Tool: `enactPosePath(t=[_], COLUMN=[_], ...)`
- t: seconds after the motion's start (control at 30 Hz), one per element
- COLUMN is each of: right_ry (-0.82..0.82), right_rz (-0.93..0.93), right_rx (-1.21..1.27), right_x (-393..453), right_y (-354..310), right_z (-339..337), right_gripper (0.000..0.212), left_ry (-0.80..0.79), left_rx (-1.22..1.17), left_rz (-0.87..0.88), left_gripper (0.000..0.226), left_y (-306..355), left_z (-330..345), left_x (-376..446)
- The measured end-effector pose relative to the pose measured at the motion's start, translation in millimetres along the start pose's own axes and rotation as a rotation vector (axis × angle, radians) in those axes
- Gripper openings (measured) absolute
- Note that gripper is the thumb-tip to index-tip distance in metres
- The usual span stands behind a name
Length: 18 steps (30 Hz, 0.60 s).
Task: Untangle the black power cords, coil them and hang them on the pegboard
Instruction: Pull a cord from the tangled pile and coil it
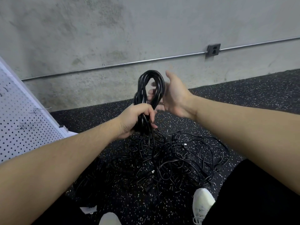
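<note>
My left hand (135, 118) grips the lower part of a coiled black power cord (151, 83), whose loop stands up above the fist. My right hand (174, 96) is open beside the loop, fingers spread and blurred, palm toward the coil and just touching or near its right side. A strand runs down from my left fist into a tangled pile of black cords (170, 161) on the floor. The white pegboard (21, 120) leans at the left with several wire hooks on it.
The floor is black speckled rubber (243, 98) meeting a concrete wall (113, 38). A metal conduit and an outlet box (213, 49) run along the wall. My white shoes (203, 203) stand at the bottom edge near the pile.
</note>
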State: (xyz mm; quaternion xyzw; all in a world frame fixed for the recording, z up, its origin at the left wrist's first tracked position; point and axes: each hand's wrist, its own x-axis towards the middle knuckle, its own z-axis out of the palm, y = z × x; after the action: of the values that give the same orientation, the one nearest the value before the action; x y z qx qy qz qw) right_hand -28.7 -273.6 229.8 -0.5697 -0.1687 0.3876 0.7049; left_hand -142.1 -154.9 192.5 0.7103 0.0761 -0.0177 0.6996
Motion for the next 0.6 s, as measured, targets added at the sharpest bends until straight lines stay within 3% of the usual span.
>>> enactPosePath(t=[0.1, 0.2, 0.3, 0.4, 0.5, 0.6], right_ry=[-0.027, -0.075, -0.319, -0.544, -0.612, -0.617], right_rz=[0.104, 0.196, 0.285, 0.380, 0.410, 0.396], right_rx=[-0.289, -0.707, -0.954, -1.028, -0.995, -0.878], right_x=[4.4, 8.8, 1.6, -5.6, -6.8, -5.2], right_y=[11.0, 22.3, 27.5, 28.9, 29.0, 26.8], right_z=[-11.6, -20.5, -20.9, -14.6, -11.0, -13.6], right_gripper=[0.041, 0.040, 0.055, 0.045, 0.030, 0.043], left_ry=[0.122, 0.211, 0.267, 0.292, 0.292, 0.327], left_rx=[-0.007, -0.037, -0.090, -0.115, -0.157, -0.189], left_rz=[0.016, 0.041, 0.080, 0.109, 0.123, 0.141], left_gripper=[0.014, 0.017, 0.032, 0.041, 0.042, 0.041], left_y=[4.9, 8.9, 10.3, 9.9, 10.9, 15.7], left_z=[0.4, -0.8, -0.4, -2.4, -3.1, -2.4], left_x=[-0.8, 1.8, 6.6, 10.0, 8.8, 8.0])
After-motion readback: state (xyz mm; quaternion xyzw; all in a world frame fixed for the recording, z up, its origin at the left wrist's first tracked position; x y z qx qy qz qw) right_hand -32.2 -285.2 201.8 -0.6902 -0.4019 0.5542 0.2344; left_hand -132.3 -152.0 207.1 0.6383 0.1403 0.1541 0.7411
